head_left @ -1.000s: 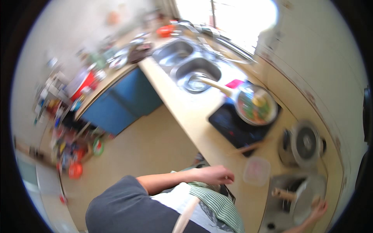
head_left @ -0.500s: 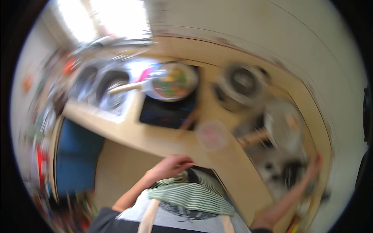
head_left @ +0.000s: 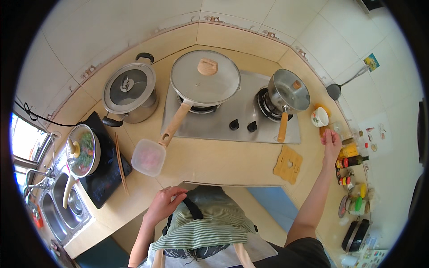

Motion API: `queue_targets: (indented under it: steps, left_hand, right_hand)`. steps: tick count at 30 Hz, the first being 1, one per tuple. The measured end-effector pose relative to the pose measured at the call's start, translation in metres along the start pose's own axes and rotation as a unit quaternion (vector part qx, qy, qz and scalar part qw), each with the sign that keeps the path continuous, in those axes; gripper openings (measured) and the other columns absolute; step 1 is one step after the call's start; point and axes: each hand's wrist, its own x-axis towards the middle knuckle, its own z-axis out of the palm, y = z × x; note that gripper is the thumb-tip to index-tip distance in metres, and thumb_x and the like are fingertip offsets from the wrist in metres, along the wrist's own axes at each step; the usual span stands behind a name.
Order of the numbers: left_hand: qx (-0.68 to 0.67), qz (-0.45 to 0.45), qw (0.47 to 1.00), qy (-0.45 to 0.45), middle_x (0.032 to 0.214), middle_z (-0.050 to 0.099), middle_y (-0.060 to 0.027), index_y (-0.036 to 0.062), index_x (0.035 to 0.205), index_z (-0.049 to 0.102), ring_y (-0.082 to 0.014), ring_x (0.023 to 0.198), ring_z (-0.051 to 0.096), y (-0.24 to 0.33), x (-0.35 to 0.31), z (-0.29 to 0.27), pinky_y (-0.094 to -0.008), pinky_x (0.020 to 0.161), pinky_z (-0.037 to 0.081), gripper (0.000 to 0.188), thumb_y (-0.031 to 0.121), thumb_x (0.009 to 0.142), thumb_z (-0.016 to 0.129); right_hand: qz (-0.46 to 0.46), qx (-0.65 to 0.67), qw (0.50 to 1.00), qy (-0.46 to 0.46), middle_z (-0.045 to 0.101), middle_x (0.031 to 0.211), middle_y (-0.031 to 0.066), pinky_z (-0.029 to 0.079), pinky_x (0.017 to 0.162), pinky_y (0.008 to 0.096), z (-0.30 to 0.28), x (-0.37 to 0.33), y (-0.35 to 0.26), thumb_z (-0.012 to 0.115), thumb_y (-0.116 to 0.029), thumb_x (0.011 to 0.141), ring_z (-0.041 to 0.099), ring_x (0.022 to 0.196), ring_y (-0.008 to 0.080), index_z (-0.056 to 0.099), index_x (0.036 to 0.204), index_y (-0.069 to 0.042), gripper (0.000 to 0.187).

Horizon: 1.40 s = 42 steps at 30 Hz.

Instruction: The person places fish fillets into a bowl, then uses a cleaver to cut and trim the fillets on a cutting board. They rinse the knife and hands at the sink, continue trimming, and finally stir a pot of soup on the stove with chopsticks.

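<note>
My left hand (head_left: 163,204) hovers in front of my striped green apron (head_left: 203,233), beside its black strap, with fingers curled together and nothing visible in them. To the right, my right hand (head_left: 330,144) reaches toward the counter's back edge, close to a white patterned bowl (head_left: 319,117) and several jars. Its fingers are bent inward; whatever they grip, if anything, is hidden. Left of that forearm lies a wooden trivet (head_left: 288,164). A steel saucepan (head_left: 292,91) with a glass lid and wooden handle sits on the right burner.
A lidded frying pan (head_left: 204,87) rests on the left burner of the steel stove (head_left: 214,131). A stockpot (head_left: 131,91), a plastic container (head_left: 149,157), chopsticks (head_left: 119,163) and a lidded pan of vegetables (head_left: 83,152) on a black cooktop (head_left: 100,187) stand leftward. Bottles (head_left: 355,161) line the right.
My view has swung right, bringing the stove and the seasoning jars into the middle and right. My right hand has moved from beside the stove toward the bowl. My left hand stays by the apron.
</note>
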Motion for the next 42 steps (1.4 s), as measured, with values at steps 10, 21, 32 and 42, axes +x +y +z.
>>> queue_targets:
  steps: [10,21,32,42]
  left_hand:
    - [-0.002,-0.029,0.999,0.022,0.096,0.068,-0.0141,0.0025,0.106,0.066,-0.0255,0.085,0.067,0.064,0.064,0.087,-0.0343,0.073,0.053,0.022,0.017,0.090,0.065]
    - [-0.027,-0.089,0.996,-0.002,0.099,0.068,-0.0116,0.0020,0.114,0.062,-0.0208,0.091,0.066,0.110,0.093,0.118,-0.0325,0.080,0.052,0.027,0.019,0.093,0.062]
    - [-0.378,-0.162,0.905,-0.104,0.114,0.058,-0.0096,0.0030,0.125,0.053,-0.0168,0.103,0.057,0.160,0.319,0.193,-0.0331,0.093,0.046,0.051,0.044,0.095,0.056]
    - [-0.372,-0.208,0.881,-0.207,0.065,0.051,-0.0023,0.0057,0.089,0.052,-0.0104,0.045,0.041,0.186,0.367,0.226,-0.0247,0.039,0.035,0.035,0.036,0.087,0.070]
  right_hand:
    - [-0.070,0.028,0.977,-0.200,0.060,0.078,0.0013,0.044,0.056,0.0212,0.061,0.120,0.049,0.060,-0.016,0.094,0.052,0.064,0.0068,0.061,0.102,-0.001,0.017]
    - [-0.207,-0.313,0.906,-0.197,0.066,0.092,0.0172,0.048,0.076,0.0433,0.158,0.194,0.034,0.061,-0.050,0.085,0.062,0.089,0.0327,0.063,0.106,-0.003,0.051]
    - [-0.121,-0.125,0.982,0.067,0.062,0.074,0.0085,0.047,0.064,0.0335,0.004,0.181,0.071,0.070,-0.027,0.083,0.057,0.067,0.0145,0.058,0.086,0.000,0.030]
    - [-0.038,-0.213,0.976,0.006,0.057,0.062,0.0092,0.047,0.060,0.0380,-0.003,0.052,0.229,0.072,-0.025,0.077,0.056,0.059,0.0247,0.055,0.079,-0.003,0.028]
